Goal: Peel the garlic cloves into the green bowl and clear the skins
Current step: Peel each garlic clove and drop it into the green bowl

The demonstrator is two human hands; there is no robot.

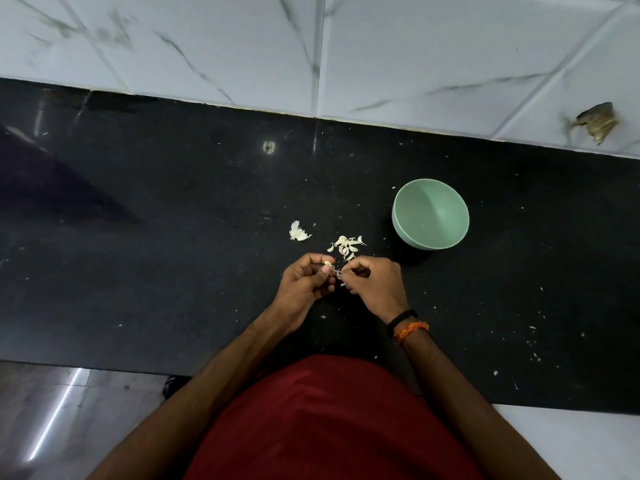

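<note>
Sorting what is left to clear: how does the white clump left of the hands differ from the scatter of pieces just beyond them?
The clump is one compact lump; the scatter is many thin slivers spread apart. The clump lies off by itself farther left of the green bowl; the scatter lies nearer the bowl, just beyond both hands. Both are pale and rest on the black counter.

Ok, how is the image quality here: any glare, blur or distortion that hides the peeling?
Head view: wide-angle bending curves the black counter edge and wall tiles; a small light reflection sits on the counter, clear of the work; tiles at top left are smeared. Left hand, right hand, skins and green bowl are sharp enough, though the clove between the fingers is tiny.
</note>
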